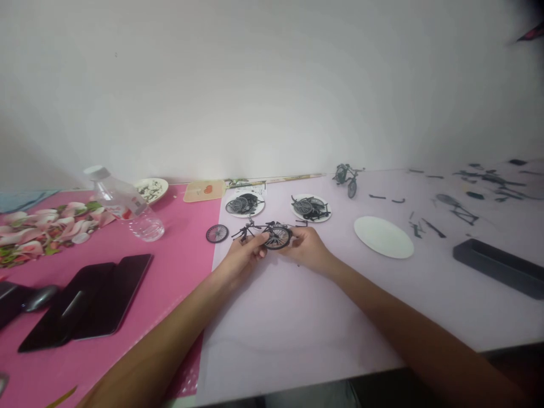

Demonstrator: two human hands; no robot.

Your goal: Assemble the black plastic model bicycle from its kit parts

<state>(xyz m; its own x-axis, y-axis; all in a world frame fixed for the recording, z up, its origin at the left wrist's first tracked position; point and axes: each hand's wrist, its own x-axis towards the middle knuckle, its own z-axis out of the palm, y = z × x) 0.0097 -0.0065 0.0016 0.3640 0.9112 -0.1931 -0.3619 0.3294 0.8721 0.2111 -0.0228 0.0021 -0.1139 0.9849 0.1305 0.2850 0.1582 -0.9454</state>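
Between my two hands is a small black model bicycle [278,237], its spoked wheel turned toward me. My left hand [249,249] is closed on the frame side, thumb laid against the wheel. From the other side my right hand [309,247] pinches the wheel's edge; its fingertips are partly hidden. A loose spoked wheel [217,233] lies to the left of my left hand. Just beyond the hands, one white plate [228,211] holds black wheels and parts, and a second plate [327,216] holds more of them.
A standing model bicycle [346,178] is near the wall. Right are a bare white plate [383,237], scattered black parts [459,209] and a dark tray [501,266]. Left are a plastic bottle [127,204], artificial flowers [51,226] and dark flat devices [110,300].
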